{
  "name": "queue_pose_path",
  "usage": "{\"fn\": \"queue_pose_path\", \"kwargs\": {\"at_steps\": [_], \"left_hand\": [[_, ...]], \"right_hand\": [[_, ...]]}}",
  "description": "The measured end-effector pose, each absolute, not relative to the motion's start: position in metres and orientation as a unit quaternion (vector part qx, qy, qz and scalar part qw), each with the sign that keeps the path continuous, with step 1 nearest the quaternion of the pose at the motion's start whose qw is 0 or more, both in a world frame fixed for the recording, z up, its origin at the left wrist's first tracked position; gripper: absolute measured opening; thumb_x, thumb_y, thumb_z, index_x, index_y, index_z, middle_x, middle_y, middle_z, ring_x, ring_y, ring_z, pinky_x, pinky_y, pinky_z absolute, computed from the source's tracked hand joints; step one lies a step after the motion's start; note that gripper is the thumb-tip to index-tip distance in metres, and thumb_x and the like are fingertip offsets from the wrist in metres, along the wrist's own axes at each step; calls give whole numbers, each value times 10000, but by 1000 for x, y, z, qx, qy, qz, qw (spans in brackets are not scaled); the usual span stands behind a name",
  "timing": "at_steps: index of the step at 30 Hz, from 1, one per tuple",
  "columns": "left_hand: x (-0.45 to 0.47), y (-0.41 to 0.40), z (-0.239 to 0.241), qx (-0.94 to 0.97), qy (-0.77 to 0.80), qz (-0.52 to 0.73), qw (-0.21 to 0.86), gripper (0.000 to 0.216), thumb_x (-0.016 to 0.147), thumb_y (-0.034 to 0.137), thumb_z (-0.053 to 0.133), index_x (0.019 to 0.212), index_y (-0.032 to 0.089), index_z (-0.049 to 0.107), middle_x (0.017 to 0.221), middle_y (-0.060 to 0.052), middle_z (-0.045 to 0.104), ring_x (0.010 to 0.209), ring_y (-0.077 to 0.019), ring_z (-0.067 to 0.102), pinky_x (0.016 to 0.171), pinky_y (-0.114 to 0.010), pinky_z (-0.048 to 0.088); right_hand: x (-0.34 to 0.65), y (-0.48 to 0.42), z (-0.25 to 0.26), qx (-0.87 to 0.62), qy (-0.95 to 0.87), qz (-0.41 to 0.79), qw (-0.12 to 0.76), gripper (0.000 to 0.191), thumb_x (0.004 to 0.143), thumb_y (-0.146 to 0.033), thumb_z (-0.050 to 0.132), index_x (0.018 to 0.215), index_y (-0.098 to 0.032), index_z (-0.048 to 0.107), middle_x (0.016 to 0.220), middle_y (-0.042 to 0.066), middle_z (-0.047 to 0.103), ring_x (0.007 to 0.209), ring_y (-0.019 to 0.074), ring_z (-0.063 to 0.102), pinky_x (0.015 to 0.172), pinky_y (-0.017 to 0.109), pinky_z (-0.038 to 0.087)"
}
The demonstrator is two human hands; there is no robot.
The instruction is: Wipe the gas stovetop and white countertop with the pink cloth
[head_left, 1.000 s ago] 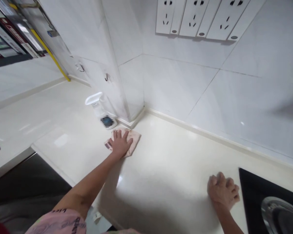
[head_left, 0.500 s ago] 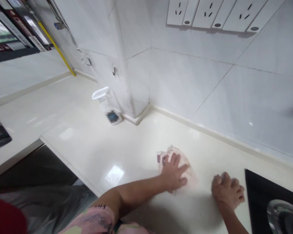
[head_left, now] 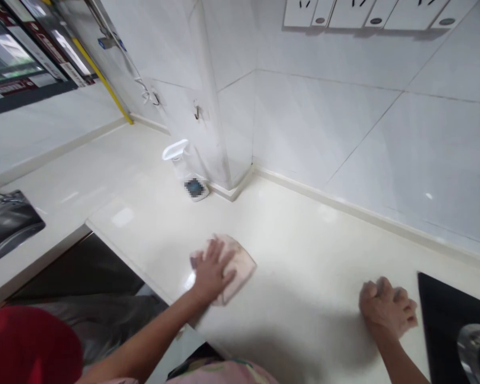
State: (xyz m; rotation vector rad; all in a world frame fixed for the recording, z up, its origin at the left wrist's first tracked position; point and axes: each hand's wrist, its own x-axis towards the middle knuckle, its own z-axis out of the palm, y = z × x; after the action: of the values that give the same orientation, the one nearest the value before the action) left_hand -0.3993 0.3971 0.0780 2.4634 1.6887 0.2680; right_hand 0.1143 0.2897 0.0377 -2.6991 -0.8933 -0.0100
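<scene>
My left hand (head_left: pixel 213 274) lies flat on a pale pink cloth (head_left: pixel 242 264), fingers spread, pressing it against the white countertop (head_left: pixel 304 298). Part of the cloth is hidden beneath the palm, while a folded corner sticks out to the right. Farther right, my right hand (head_left: pixel 388 306) rests on the counter with its fingers curled in, close to the left edge of a black cooktop (head_left: pixel 440 320). No object shows in that hand.
A white bottle (head_left: pixel 188 173) stands by the wall corner. At the left are a metal sink (head_left: pixel 16 226) and an open gap below the counter edge. A red rounded object (head_left: pixel 32 344) fills the lower left. Wall sockets (head_left: pixel 356 13) hang above.
My left hand has slid the cloth leftward across the counter. My right hand stays in its place by the cooktop. The view has shifted slightly.
</scene>
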Motion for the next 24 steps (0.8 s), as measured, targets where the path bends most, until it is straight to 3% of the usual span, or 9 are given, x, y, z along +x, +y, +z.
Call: {"fn": "queue_pose_path", "kwargs": {"at_steps": [5, 10, 17, 24], "left_hand": [[-465, 450, 102, 660, 747, 79, 23, 550, 1025, 506, 499, 1494, 244, 614, 1674, -192, 410, 1571, -427, 257, 1150, -711, 265], [-442, 452, 103, 608, 786, 112, 6, 540, 1027, 470, 509, 1491, 214, 612, 1661, -226, 405, 1574, -420, 226, 1143, -721, 271], [-340, 379, 89, 785, 606, 120, 44, 495, 967, 419, 581, 1439, 290, 660, 1672, -183, 413, 1588, -434, 240, 1163, -693, 257], [-231, 311, 74, 893, 401, 158, 134, 544, 960, 515, 600, 1477, 349, 612, 1662, -140, 447, 1528, -415, 356, 1148, -633, 282]], "right_hand": [[115, 290, 35, -938, -307, -11, 159, 658, 1003, -635, 337, 1498, -267, 567, 1629, 195, 377, 1513, 475, 275, 1183, 717, 256], [108, 292, 44, -938, -313, -13, 151, 631, 1005, -606, 346, 1481, -258, 572, 1621, 196, 381, 1515, 467, 262, 1179, 719, 267], [96, 298, 58, -938, -314, -24, 144, 623, 1015, -538, 335, 1493, -204, 554, 1630, 207, 366, 1515, 462, 259, 1186, 713, 269], [99, 301, 52, -938, -314, -32, 145, 630, 1019, -513, 331, 1495, -166, 555, 1625, 233, 365, 1518, 459, 247, 1188, 698, 264]]}}
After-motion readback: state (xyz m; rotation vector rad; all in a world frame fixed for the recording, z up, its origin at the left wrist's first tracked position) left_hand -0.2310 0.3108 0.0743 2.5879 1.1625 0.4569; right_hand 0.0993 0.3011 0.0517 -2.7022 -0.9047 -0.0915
